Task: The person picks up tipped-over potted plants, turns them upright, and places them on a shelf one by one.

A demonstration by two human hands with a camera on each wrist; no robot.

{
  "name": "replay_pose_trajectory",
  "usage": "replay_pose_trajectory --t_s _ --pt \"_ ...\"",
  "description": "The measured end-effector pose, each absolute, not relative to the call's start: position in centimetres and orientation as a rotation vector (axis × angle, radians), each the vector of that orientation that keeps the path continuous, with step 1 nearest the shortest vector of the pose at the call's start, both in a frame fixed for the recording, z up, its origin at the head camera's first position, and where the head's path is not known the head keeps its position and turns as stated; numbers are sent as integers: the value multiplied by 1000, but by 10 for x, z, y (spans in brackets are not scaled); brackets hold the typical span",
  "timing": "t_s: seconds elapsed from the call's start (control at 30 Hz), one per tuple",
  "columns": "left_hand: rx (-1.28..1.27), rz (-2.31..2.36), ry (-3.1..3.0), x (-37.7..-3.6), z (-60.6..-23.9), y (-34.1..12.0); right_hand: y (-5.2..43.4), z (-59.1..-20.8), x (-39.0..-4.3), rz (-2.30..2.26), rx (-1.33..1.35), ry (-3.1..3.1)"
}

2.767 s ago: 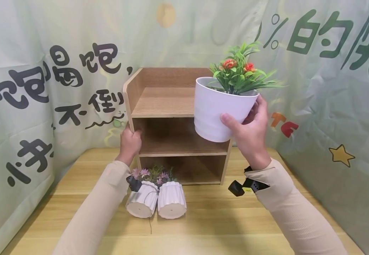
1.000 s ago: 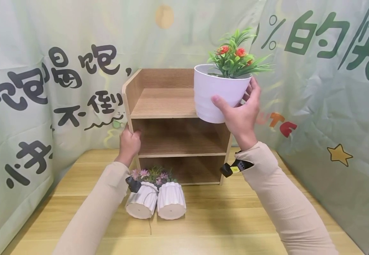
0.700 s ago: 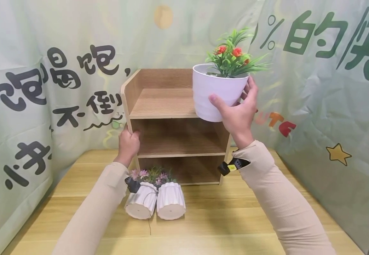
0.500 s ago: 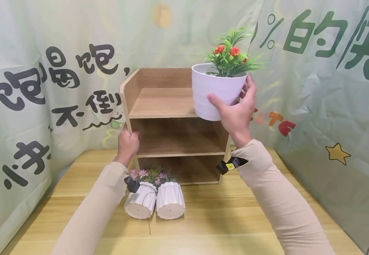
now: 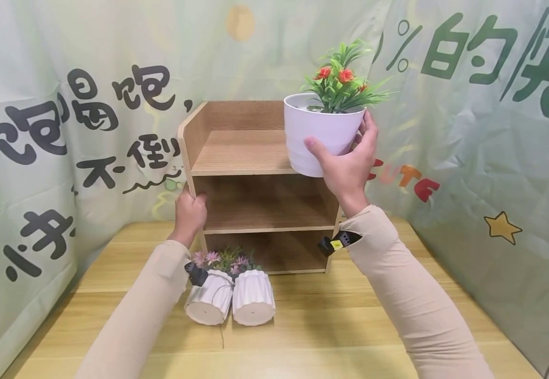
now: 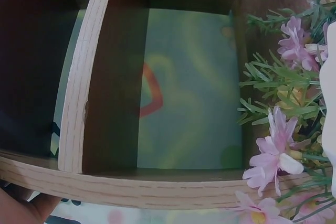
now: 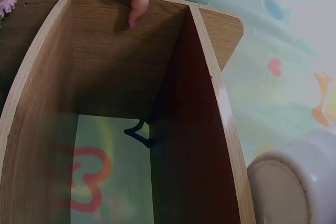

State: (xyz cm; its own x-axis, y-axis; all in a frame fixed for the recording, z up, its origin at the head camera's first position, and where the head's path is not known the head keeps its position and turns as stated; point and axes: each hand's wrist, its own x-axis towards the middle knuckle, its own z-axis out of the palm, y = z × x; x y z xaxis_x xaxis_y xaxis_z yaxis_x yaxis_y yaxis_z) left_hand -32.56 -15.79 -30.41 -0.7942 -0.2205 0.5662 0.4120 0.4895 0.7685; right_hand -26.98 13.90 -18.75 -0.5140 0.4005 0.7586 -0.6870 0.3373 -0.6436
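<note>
Head view: right hand gripping white pot of red-flowered plant, held at right end of wooden shelf unit's top tier.
Thumb across pot front, fingers curled round its far side; pot upright, base at top board's front edge, contact unclear. Left hand clasping shelf's left side panel at middle tier, fingers wrapped round edge. Two ribbed white pots with pink flowers tipped over on wooden table before shelf, touching each other.

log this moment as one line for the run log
right hand: grips white flower pot above top shelf | left hand: holds wooden shelf unit side panel
</note>
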Motion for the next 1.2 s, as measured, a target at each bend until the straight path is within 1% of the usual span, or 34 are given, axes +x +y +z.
replay_pose_trajectory --t_s 0.53,1.2 --pt "-145 -1337 -2116 -324 -304 -158 127 -192 -277 1237 151 -1628" --pt "-168 -1334 -2098 -325 -305 -157 115 -196 -285 1082 88 -1589"
